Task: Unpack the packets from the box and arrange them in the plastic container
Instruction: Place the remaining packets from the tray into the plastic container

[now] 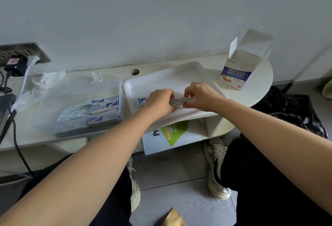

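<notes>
- Your left grip [159, 102] and right grip [201, 95] pinched a packet bundle [177, 100] over the tray [161, 80].
- Plastic container [100, 89], left of it, already held stacks; the open box [235, 76] stood at the worktop's [258, 83] back right corner; this bundle was unplaced.

Wall socket [23, 53], black bag [291, 110], sneaker [217, 170]

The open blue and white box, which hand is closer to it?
Right. The right hand is left of the box, over the tray; the left hand is farther left, at the other end of the packets both hands pinch.
</notes>
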The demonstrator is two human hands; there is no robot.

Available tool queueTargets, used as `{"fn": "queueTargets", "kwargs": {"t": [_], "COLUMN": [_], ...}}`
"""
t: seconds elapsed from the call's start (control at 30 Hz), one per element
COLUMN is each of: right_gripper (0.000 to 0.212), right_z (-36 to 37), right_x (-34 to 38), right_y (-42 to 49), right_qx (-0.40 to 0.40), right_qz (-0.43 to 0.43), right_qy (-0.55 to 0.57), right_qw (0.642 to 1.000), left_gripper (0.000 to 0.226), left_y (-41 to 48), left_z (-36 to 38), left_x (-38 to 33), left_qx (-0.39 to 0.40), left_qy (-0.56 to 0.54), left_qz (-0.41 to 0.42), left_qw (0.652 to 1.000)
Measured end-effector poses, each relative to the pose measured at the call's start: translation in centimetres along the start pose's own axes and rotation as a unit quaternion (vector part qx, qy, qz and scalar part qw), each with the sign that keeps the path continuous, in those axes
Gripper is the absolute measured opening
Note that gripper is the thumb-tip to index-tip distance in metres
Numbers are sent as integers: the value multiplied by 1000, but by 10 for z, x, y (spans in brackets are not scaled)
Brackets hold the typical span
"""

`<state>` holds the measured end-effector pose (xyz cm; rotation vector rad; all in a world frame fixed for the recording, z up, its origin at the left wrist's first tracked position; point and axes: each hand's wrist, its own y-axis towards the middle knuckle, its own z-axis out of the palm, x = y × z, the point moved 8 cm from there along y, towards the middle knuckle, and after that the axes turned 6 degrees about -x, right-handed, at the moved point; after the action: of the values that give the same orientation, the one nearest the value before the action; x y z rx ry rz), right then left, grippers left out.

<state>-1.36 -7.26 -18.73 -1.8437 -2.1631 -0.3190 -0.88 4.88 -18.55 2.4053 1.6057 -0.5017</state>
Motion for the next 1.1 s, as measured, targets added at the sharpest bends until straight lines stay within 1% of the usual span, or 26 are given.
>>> {"fn": "queueTargets", "kwargs": {"t": [0.17,0.33,0.47,0.57,0.7,0.8,0.87,0.97,1.03,1.1], "right_gripper": [35,19,13,10,3,9,13,15,16,16], "right_z": [0,0,2,-5,-27,-41,-45,-44,-40,-35], "right_x": [-11,-15,-14,-14,-6,11,27,57,84,117], "right_y": [-1,-4,-5,-5,-4,1,6,15,23,32], "right_qx": [29,34,35,33,-12,-54,-82,-115,-122,-122], "right_qz": [25,19,22,25,24,13,5,-7,-23,-47], "right_qy": [6,42,60,94,173,237,262,291,300,285], "right_qw": [999,998,997,995,985,970,961,950,946,950], "left_gripper": [19,18,16,12,8,4,9,25,28,27], "left_y": [0,-1,-1,1,-1,-8,-15,-31,-46,-61], "left_z": [-5,-1,3,-4,-38,-71,-87,-100,-112,-128], "left_x": [6,4,0,1,8,23,39,64,81,103], "left_qx": [-24,-15,-15,-32,-72,-96,-104,-88,-90,-114], "left_qy": [1,-6,-4,-11,-69,-100,-144,-216,-209,-189], "left_qz": [8,11,28,27,8,-24,-51,-88,-98,-111], "left_qw": [1000,1000,999,999,995,990,983,968,969,969]}}
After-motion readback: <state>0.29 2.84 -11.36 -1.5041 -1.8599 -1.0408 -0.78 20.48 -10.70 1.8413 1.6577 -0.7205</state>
